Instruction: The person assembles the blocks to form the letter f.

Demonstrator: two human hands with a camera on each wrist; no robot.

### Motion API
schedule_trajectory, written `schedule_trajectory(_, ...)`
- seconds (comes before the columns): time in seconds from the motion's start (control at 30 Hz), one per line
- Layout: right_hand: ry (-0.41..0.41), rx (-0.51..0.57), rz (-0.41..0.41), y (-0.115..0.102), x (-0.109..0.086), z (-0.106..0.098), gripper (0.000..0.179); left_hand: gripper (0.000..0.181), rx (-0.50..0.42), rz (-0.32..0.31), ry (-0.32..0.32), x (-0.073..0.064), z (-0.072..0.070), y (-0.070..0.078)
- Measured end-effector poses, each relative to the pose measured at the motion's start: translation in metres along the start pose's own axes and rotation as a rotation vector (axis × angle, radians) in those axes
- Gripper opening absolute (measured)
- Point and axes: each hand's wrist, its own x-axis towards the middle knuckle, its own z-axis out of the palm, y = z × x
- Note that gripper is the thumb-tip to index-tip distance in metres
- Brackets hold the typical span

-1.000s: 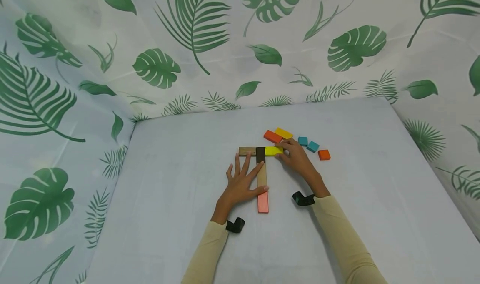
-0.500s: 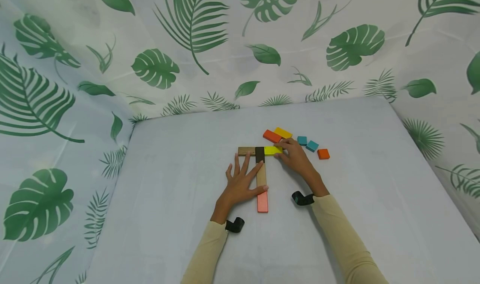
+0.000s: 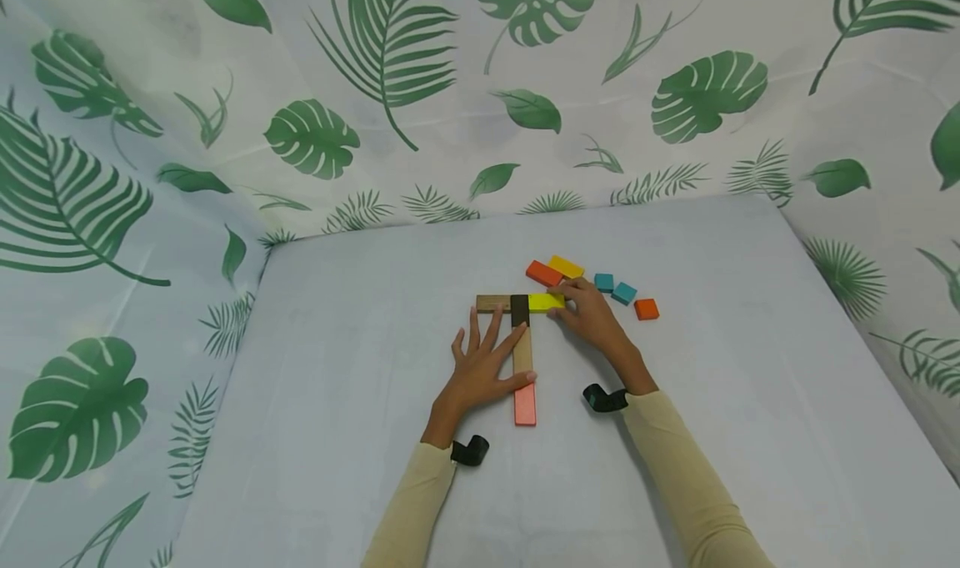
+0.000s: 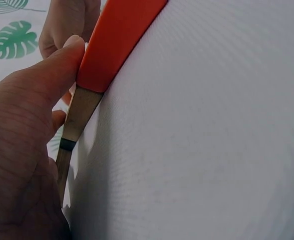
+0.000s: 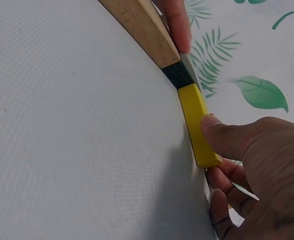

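Flat blocks form a T on the table. Its top has a brown wooden block [image 3: 492, 303] on the left, a dark block [image 3: 520, 310] in the middle and a bright yellow block [image 3: 546, 302] on the right. A tan wooden block [image 3: 522, 349] and a pink block [image 3: 525, 405] make the stem; the pink one looks orange-red in the left wrist view. My left hand [image 3: 480, 372] rests with spread fingers against the brown block and the stem, thumb near the tan-pink joint. With thumb and fingers, my right hand [image 5: 272, 165] pinches the yellow block's outer end.
Behind my right hand lie an orange-red block [image 3: 543, 273] and a yellow-orange block [image 3: 566, 266]. Two small teal blocks [image 3: 623, 293] and an orange square block [image 3: 647, 309] lie farther right. A leaf-patterned backdrop [image 3: 450, 159] borders the white table [image 3: 337, 384].
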Motion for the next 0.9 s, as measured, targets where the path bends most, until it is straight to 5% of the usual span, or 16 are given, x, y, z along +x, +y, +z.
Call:
schedule_trajectory(0.2,0.038,0.020,-0.006,-0.001,-0.001,0.000,0.036,0.081,-0.005,0.007,0.020,0.000,0.002,-0.002)
schedule_trajectory(0.4,0.175,0.059,0.022,-0.003,0.003,-0.001,0.024,0.081,-0.006,-0.002,0.019,0.000,0.004,-0.003)
schedule_trajectory(0.5,0.200,-0.001,0.029,-0.004,0.011,-0.003,0.027,0.081,-0.003,-0.005,0.017,0.000,0.004,-0.002)
schedule_trajectory(0.7,0.047,-0.217,0.012,-0.009,0.036,-0.006,0.045,0.081,-0.019,-0.003,0.024,0.000,0.005,-0.001)
schedule_trajectory(0.9,-0.030,-0.313,0.073,-0.010,0.058,-0.009,0.046,0.081,-0.031,0.002,0.027,-0.001,0.004,-0.002)
